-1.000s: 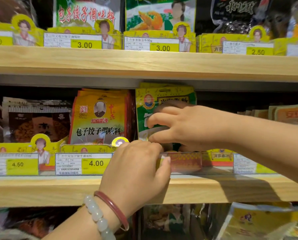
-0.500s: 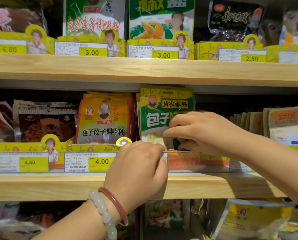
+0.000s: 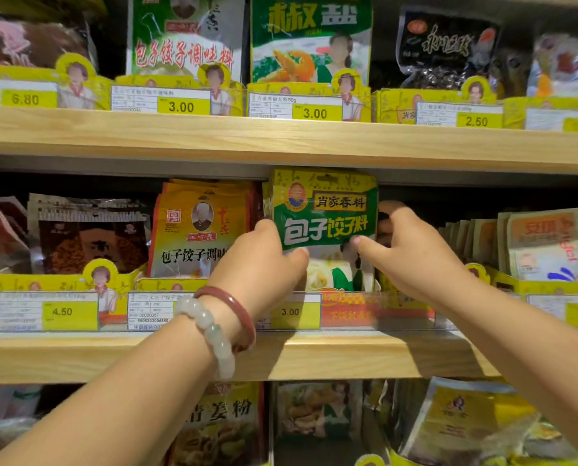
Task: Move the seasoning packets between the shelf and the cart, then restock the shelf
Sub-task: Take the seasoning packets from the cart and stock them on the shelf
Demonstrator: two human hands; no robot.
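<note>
A stack of green and yellow seasoning packets (image 3: 324, 210) stands upright in the middle shelf (image 3: 348, 354), behind the 3.00 price tag. My left hand (image 3: 264, 264), with two bracelets on its wrist, grips the stack's left edge with thumb in front. My right hand (image 3: 412, 253) holds the stack's right edge, fingers reaching behind it. The lower part of the packets is partly hidden by both hands and the clear price rail. No cart is in view.
Orange packets (image 3: 200, 230) stand right beside the stack on the left, brown packets (image 3: 89, 233) further left. Pale packets (image 3: 543, 243) fill the tray at the right. The upper shelf board (image 3: 281, 139) sits just above the stack's top. More packets lie below.
My left hand has risen from the price rail to the packets' left edge. My right hand has slid from the packets' front to their right edge, uncovering the green label.
</note>
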